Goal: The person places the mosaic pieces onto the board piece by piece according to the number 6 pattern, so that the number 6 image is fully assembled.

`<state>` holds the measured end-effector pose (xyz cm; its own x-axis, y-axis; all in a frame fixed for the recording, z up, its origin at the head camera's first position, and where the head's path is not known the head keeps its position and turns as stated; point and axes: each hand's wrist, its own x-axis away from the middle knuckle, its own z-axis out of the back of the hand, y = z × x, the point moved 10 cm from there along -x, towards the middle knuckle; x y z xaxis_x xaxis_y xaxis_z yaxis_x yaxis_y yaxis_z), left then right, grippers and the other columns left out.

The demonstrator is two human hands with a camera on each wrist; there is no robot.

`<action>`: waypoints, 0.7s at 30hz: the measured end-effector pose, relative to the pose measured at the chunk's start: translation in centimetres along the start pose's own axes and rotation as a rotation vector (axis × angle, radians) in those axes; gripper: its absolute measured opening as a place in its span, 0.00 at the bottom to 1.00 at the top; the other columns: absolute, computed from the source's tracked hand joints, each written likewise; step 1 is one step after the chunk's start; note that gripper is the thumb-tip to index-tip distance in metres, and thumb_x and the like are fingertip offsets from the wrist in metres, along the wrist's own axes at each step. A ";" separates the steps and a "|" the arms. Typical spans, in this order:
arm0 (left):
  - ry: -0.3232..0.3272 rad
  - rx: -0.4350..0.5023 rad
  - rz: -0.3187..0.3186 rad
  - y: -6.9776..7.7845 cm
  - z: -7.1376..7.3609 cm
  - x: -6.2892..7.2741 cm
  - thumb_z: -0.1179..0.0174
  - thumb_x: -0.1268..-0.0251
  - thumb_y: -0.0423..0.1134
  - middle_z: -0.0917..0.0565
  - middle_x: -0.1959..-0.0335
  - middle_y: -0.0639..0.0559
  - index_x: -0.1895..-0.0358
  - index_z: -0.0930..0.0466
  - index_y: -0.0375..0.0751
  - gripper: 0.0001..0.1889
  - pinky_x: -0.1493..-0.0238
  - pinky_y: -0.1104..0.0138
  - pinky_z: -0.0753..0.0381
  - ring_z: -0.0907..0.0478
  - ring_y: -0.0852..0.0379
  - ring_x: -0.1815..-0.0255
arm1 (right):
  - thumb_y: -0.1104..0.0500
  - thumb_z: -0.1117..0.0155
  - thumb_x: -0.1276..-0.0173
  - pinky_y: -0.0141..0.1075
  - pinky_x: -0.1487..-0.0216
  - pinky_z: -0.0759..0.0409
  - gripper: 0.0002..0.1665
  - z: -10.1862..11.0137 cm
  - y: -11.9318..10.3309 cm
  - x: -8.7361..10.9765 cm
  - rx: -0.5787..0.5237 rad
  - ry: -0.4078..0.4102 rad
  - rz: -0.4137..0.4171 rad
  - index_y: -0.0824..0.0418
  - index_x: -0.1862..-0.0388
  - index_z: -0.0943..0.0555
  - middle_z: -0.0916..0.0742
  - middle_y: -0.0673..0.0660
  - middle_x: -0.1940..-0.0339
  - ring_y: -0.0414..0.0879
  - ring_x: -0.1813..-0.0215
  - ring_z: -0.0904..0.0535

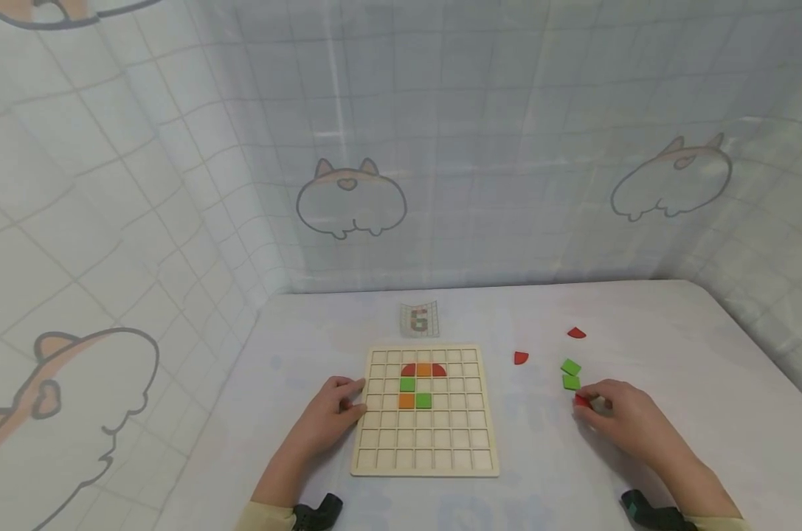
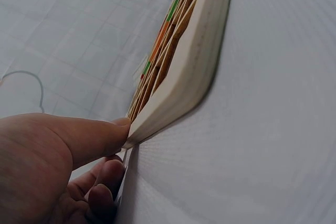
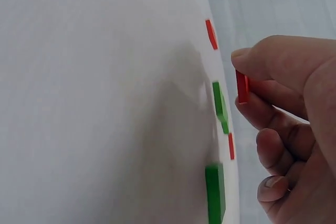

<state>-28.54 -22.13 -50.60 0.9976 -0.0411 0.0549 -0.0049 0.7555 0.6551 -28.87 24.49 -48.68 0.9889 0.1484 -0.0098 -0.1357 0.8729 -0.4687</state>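
Note:
A square wooden grid board lies flat on the table. Set in its cells are two red quarter-round tiles, two orange square tiles and two green square tiles. At the board's left edge my left hand rests thumb and fingertip against the rim; the thumb shows right at the board's side in the left wrist view. My right hand pinches a red quarter-round tile between thumb and finger, over the table at the right.
Two loose green tiles lie just beyond my right hand, with loose red tiles farther out. A green tile is near in the right wrist view. Behind the board lies a small pattern card; a printed curtain encloses the table.

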 end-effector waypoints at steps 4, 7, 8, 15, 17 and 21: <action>0.002 0.002 0.000 0.0 0.0 0.0 0.33 0.35 0.41 0.28 0.47 0.51 0.32 0.25 0.43 0.28 0.60 0.62 0.28 0.30 0.57 0.59 | 0.54 0.23 0.42 0.48 0.58 0.20 0.14 0.2 -0.9 -0.3 -0.014 0.010 0.032 0.54 0.57 0.13 0.15 0.51 0.58 0.51 0.58 0.21; 0.004 -0.002 -0.006 0.0 0.0 0.0 0.33 0.35 0.41 0.28 0.47 0.51 0.32 0.25 0.43 0.27 0.60 0.62 0.29 0.30 0.57 0.59 | 0.53 0.23 0.43 0.45 0.59 0.20 0.14 0.3 -1.8 -0.5 -0.014 0.013 0.063 0.53 0.58 0.12 0.15 0.49 0.60 0.50 0.59 0.22; 0.006 -0.004 -0.007 -0.1 0.0 0.0 0.33 0.35 0.41 0.28 0.47 0.51 0.32 0.25 0.43 0.27 0.60 0.62 0.29 0.30 0.57 0.59 | 0.52 0.22 0.43 0.45 0.60 0.20 0.15 0.3 -2.1 -0.5 -0.013 0.011 0.068 0.53 0.57 0.12 0.16 0.49 0.60 0.50 0.59 0.22; 0.009 -0.005 -0.011 -0.1 -0.1 -0.1 0.33 0.35 0.40 0.27 0.47 0.51 0.32 0.25 0.42 0.28 0.60 0.62 0.29 0.30 0.57 0.60 | 0.50 0.23 0.42 0.45 0.60 0.20 0.17 0.6 -3.7 -1.1 0.012 0.013 0.095 0.55 0.55 0.12 0.15 0.50 0.59 0.50 0.59 0.22; 0.009 -0.004 -0.011 -0.1 0.0 -0.1 0.33 0.35 0.40 0.28 0.48 0.51 0.32 0.25 0.42 0.28 0.60 0.62 0.29 0.30 0.57 0.60 | 0.51 0.23 0.42 0.45 0.59 0.19 0.17 0.7 -4.2 -1.2 0.023 0.027 0.108 0.55 0.55 0.12 0.15 0.50 0.59 0.49 0.59 0.21; 0.010 -0.002 -0.008 0.0 0.0 0.0 0.33 0.35 0.40 0.28 0.48 0.51 0.32 0.25 0.42 0.28 0.60 0.62 0.29 0.30 0.57 0.59 | 0.52 0.23 0.42 0.45 0.58 0.19 0.16 0.6 -5.3 -1.6 0.022 0.034 0.127 0.55 0.55 0.12 0.15 0.48 0.61 0.49 0.58 0.21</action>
<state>-28.55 -22.12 -50.56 0.9983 -0.0410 0.0423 0.0033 0.7564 0.6541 -29.74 19.92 -45.71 0.9650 0.2432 -0.0979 -0.2611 0.8581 -0.4421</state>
